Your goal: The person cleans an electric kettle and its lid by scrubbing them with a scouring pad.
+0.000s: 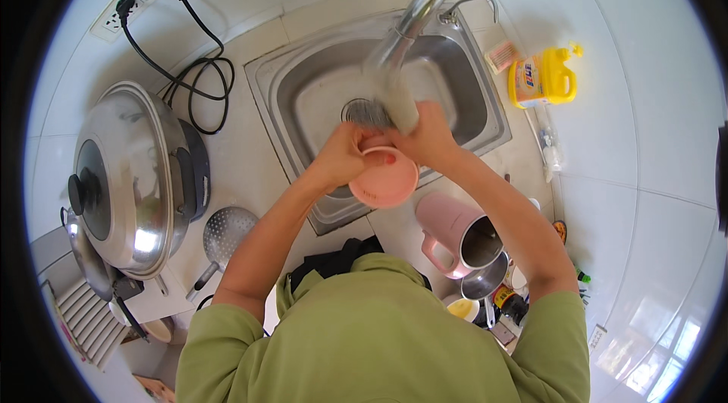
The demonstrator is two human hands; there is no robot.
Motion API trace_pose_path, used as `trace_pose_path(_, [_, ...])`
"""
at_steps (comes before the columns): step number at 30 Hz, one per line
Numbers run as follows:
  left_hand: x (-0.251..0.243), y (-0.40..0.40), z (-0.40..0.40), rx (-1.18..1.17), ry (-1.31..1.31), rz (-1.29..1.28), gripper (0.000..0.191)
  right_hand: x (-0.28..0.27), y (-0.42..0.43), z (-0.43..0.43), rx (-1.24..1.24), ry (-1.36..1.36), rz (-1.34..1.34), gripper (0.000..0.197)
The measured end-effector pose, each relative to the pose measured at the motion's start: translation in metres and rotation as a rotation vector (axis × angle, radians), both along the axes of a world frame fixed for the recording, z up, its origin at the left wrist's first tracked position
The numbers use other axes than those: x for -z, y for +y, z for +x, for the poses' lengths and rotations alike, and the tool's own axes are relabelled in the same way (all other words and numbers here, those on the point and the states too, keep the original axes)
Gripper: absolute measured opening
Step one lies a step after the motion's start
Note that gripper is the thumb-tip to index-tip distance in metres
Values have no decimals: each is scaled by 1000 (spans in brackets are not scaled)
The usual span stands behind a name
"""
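Observation:
Over the near edge of the stainless steel sink [313, 73], both hands hold a small pink cup [387, 184], its round face turned towards me. My left hand [343, 155] grips the cup's left and far side, the thumb reaching over the rim. At the cup's far right side, my right hand [429, 138] closes on it, with its fingers partly hidden behind the faucet's end. The chrome faucet [429, 2] comes down from above, and its pale, blurred outlet [400, 104] is right by my right hand. A drain strainer [364, 112] shows in the basin beyond the hands.
Left stand a lidded electric pot [128, 175] and a perforated skimmer [228, 232]; black cords [196, 84] hang from a wall socket. Right are a yellow detergent bottle [540, 79], a pink jug [455, 229] and a small steel pan [486, 278] near my right forearm.

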State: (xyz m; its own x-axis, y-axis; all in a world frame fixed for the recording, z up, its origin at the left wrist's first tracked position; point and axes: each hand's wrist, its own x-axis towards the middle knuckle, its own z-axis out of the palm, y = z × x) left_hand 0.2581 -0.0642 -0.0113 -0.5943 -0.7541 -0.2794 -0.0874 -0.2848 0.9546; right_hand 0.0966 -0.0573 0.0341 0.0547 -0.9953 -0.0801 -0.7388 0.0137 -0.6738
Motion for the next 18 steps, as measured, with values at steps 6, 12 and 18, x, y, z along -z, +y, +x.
trace_pose_path(6, [1,-2,4,81,-15,238,19,10,11,-26,101,-519,0,36])
trace_pose_path(12, [5,-3,12,181,-158,204,22,-7,22,-34,-75,-781,578,52])
trace_pose_path(18, [-2,-1,5,232,-38,226,20,15,28,-33,-170,-570,471,48])
